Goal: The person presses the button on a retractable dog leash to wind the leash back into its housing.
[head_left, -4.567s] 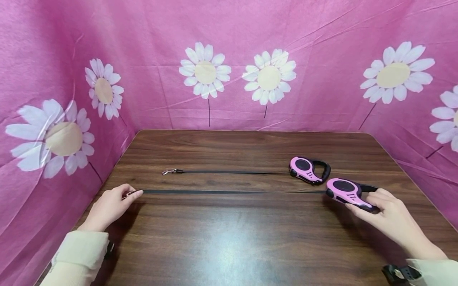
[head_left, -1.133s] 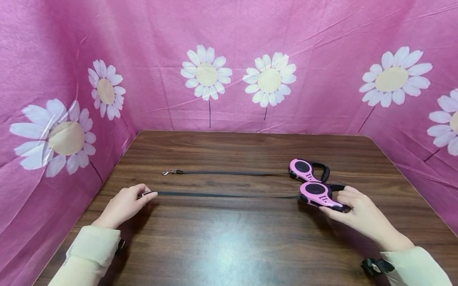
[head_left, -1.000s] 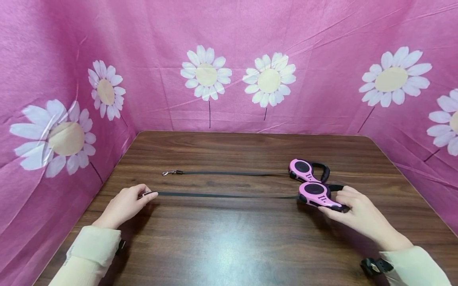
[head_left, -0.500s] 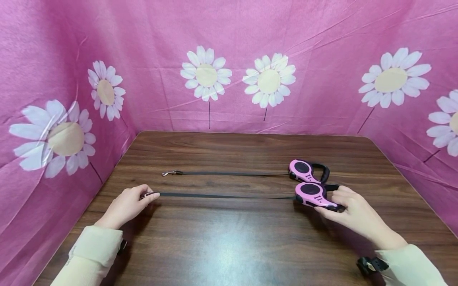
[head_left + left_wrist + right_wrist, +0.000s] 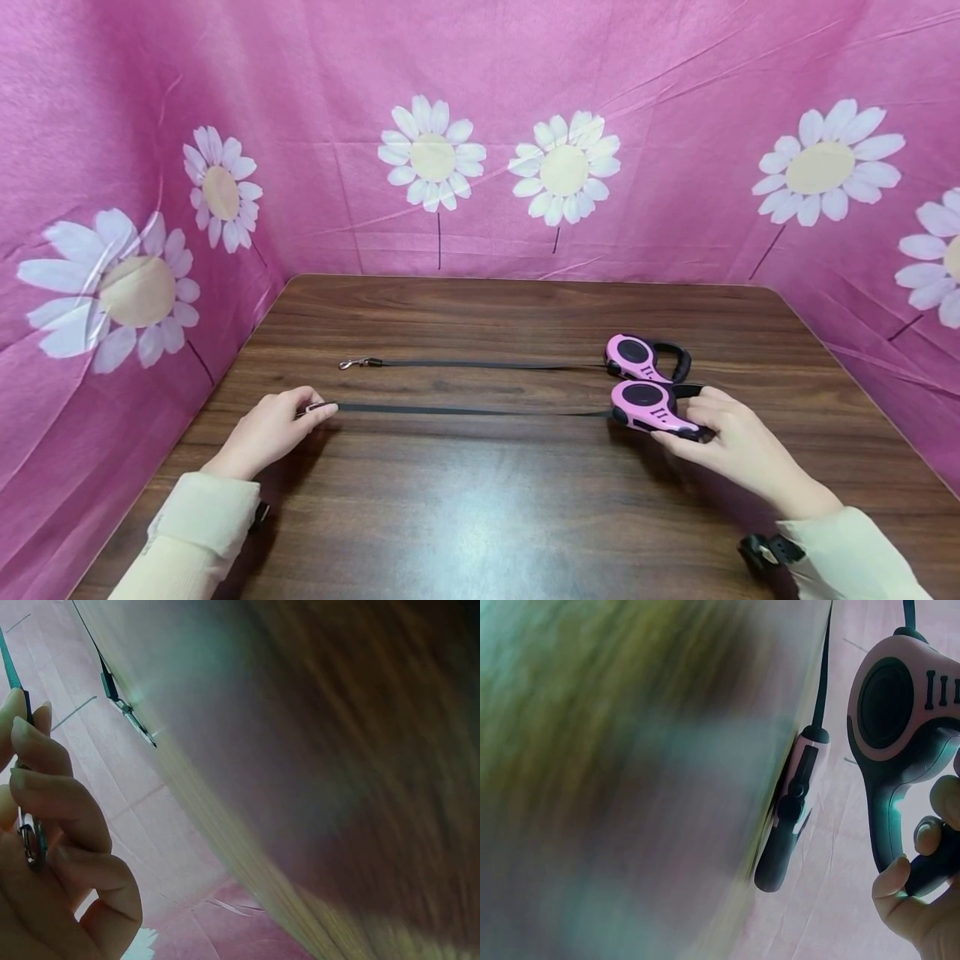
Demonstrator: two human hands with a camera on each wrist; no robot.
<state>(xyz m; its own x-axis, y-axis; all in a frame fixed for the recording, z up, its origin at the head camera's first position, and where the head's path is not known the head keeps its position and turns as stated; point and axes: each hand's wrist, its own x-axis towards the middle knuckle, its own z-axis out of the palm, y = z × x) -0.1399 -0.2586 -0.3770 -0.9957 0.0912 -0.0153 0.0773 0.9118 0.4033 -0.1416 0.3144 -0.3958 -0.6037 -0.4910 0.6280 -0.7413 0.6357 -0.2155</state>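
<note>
My left hand (image 5: 270, 432) pinches the clip end of a retractable dog leash between thumb and fingers. In the left wrist view its metal clip (image 5: 31, 844) shows against the curled fingers. From there the black strap (image 5: 465, 410) runs straight across to the pink and black casing (image 5: 643, 403). My right hand (image 5: 738, 446) grips this casing by its black loop handle (image 5: 886, 817), fingers passing through the loop. Just behind lies a second matching leash (image 5: 628, 354) on the table, its strap drawn out leftward to a silver clip (image 5: 351, 363). The held casing overlaps it in the head view.
The brown wood-grain table (image 5: 450, 317) has rounded far corners. Pink cloth (image 5: 315, 167) printed with white daisies hangs behind it and along both sides. A dark band (image 5: 768, 550) sits at my right wrist.
My right hand has moved left with the casing, and my left hand slightly right with the clip. The strap between them has become shorter. The second leash lies as before.
</note>
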